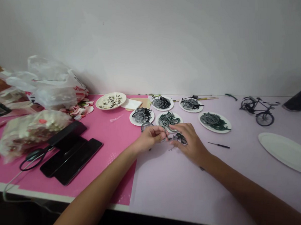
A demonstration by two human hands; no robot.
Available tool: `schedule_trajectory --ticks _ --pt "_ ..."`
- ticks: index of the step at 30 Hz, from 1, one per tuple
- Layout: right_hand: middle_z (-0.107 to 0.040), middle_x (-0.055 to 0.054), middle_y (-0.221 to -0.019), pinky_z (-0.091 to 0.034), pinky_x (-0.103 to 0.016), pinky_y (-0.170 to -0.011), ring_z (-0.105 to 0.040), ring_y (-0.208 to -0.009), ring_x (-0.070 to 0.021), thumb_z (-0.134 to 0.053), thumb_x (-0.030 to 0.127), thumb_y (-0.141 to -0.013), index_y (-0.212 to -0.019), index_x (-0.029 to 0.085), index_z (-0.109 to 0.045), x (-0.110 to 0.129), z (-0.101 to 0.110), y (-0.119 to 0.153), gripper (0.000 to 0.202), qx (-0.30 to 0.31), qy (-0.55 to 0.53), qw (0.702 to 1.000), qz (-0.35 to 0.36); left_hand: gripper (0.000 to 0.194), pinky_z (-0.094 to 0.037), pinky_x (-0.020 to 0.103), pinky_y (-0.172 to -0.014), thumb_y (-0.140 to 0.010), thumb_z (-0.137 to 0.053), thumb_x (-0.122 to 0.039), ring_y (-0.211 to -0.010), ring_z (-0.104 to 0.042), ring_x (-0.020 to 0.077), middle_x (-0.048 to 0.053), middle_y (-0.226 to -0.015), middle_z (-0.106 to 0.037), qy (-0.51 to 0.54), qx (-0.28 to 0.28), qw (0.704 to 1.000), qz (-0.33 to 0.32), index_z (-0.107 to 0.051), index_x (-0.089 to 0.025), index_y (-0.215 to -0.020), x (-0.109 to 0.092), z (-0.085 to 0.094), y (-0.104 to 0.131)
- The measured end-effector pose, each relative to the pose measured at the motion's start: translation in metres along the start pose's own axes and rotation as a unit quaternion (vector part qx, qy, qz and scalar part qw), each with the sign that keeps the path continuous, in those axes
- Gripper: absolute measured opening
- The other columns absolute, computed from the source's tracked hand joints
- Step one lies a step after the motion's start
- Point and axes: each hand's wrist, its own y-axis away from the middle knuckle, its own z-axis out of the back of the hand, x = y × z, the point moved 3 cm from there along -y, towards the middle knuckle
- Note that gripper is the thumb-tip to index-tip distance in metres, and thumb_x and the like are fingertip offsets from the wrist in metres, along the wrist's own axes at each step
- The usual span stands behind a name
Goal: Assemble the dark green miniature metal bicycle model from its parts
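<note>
My left hand (151, 138) is closed in a pinch above the table, with a small thin grey part at its fingertips; its exact shape is too small to tell. Close beside it, my right hand (191, 142) has its thumb and forefinger apart, the forefinger reaching toward the left fingertips. Dark bicycle-like parts (181, 138) show in the gap of the right hand. Partly behind the left hand lies a spoked model wheel (147, 126). Just beyond the hands sits a plate of green model parts and wheels (168, 119), its near edge partly covered by fingers.
More small plates with wheels and dark parts (191, 104) stand along the back. To the right are a thin screwdriver (218, 145), a model bicycle (259, 109) and an oval white plate (288, 151). Phones (78, 162), a cable and plastic bags (52, 86) occupy the left.
</note>
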Motion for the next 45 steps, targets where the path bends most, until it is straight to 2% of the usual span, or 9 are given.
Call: schedule_trajectory --ticks 4,6,12,22,27,35,39,41,45 --pt "-0.07 -0.009 -0.108 -0.054 -0.047 -0.093 -0.063 -0.105 -0.0284 -0.061 0.029 -0.104 -0.124 0.026 -0.066 -0.007 0.006 -0.003 0.021 -0.011 0.003 1.0 -0.019 0.052 -0.037 0.023 -0.06 -0.074 -0.084 -0.064 -0.063 -0.05 0.0094 0.001 -0.074 -0.065 -0.013 -0.047 0.999 -0.018 -0.068 -0.017 -0.086 -0.002 0.013 -0.001" --pt "-0.07 -0.007 -0.1 -0.053 -0.046 -0.091 -0.063 -0.098 -0.0268 -0.06 0.025 -0.104 -0.113 0.025 -0.069 -0.009 0.007 -0.004 0.013 0.005 -0.001 1.0 -0.01 0.053 -0.032 0.023 -0.056 -0.075 -0.083 -0.065 -0.059 -0.043 0.008 0.001 -0.076 -0.064 -0.019 -0.07 0.997 -0.017 -0.067 -0.016 -0.086 -0.002 0.018 -0.001" --pt "-0.071 -0.009 -0.096 -0.054 -0.044 -0.083 -0.06 -0.096 -0.0268 -0.059 0.022 -0.103 -0.105 0.022 -0.076 -0.015 0.003 -0.002 0.017 0.116 -0.024 0.993 -0.011 0.059 -0.03 0.024 -0.057 -0.072 -0.083 -0.07 -0.06 -0.04 0.0079 0.002 -0.078 -0.063 -0.021 -0.088 0.995 -0.032 -0.064 -0.015 -0.082 0.001 0.023 -0.004" --pt "-0.072 -0.007 -0.096 -0.052 -0.043 -0.087 -0.06 -0.097 -0.0259 -0.059 0.027 -0.105 -0.093 0.022 -0.078 -0.019 0.002 0.0 0.024 0.211 -0.037 0.976 -0.035 0.055 -0.035 0.023 -0.061 -0.073 -0.084 -0.066 -0.069 -0.048 0.0105 0.003 -0.08 -0.062 -0.008 -0.11 0.993 -0.044 -0.066 -0.015 -0.081 0.009 0.03 -0.008" --pt "-0.073 -0.007 -0.094 -0.053 -0.043 -0.087 -0.061 -0.097 -0.0261 -0.061 0.03 -0.104 -0.092 0.022 -0.078 -0.013 0.003 -0.002 0.022 0.21 -0.038 0.976 -0.046 0.054 -0.036 0.023 -0.062 -0.074 -0.084 -0.065 -0.067 -0.048 0.0103 0.002 -0.079 -0.063 0.003 -0.109 0.993 -0.053 -0.062 -0.016 -0.081 0.012 0.032 -0.009" --pt "-0.072 -0.009 -0.097 -0.054 -0.045 -0.084 -0.06 -0.096 -0.0268 -0.059 0.026 -0.104 -0.099 0.021 -0.076 -0.01 -0.001 0.0 0.018 0.159 -0.022 0.987 -0.023 0.053 -0.036 0.024 -0.06 -0.075 -0.083 -0.065 -0.063 -0.045 0.0099 0.004 -0.08 -0.066 -0.003 -0.076 0.995 -0.062 -0.065 -0.016 -0.085 0.006 0.028 -0.008" --pt "-0.073 -0.009 -0.098 -0.053 -0.042 -0.085 -0.062 -0.096 -0.0257 -0.058 0.027 -0.105 -0.105 0.021 -0.074 -0.013 0.003 -0.001 0.017 0.132 -0.019 0.991 -0.031 0.053 -0.035 0.024 -0.059 -0.074 -0.085 -0.064 -0.063 -0.045 0.0095 0.004 -0.079 -0.067 0.009 -0.074 0.995 -0.06 -0.065 -0.016 -0.086 0.005 0.023 -0.007" --pt "-0.073 -0.007 -0.097 -0.053 -0.038 -0.082 -0.065 -0.09 -0.0234 -0.059 0.03 -0.104 -0.104 0.023 -0.075 -0.015 0.007 -0.001 0.017 0.144 -0.027 0.987 -0.062 0.053 -0.036 0.024 -0.059 -0.073 -0.085 -0.064 -0.063 -0.047 0.0099 0.003 -0.078 -0.066 0.007 -0.086 0.994 -0.062 -0.064 -0.017 -0.083 0.005 0.02 -0.007" --pt "-0.074 -0.003 -0.097 -0.051 -0.033 -0.077 -0.068 -0.083 -0.0199 -0.063 0.033 -0.102 -0.096 0.026 -0.077 -0.012 0.01 0.001 0.017 0.221 -0.027 0.969 -0.109 0.055 -0.036 0.023 -0.058 -0.069 -0.087 -0.066 -0.062 -0.049 0.0099 0.002 -0.074 -0.066 0.004 -0.111 0.991 -0.068 -0.061 -0.017 -0.078 0.006 0.017 -0.007"
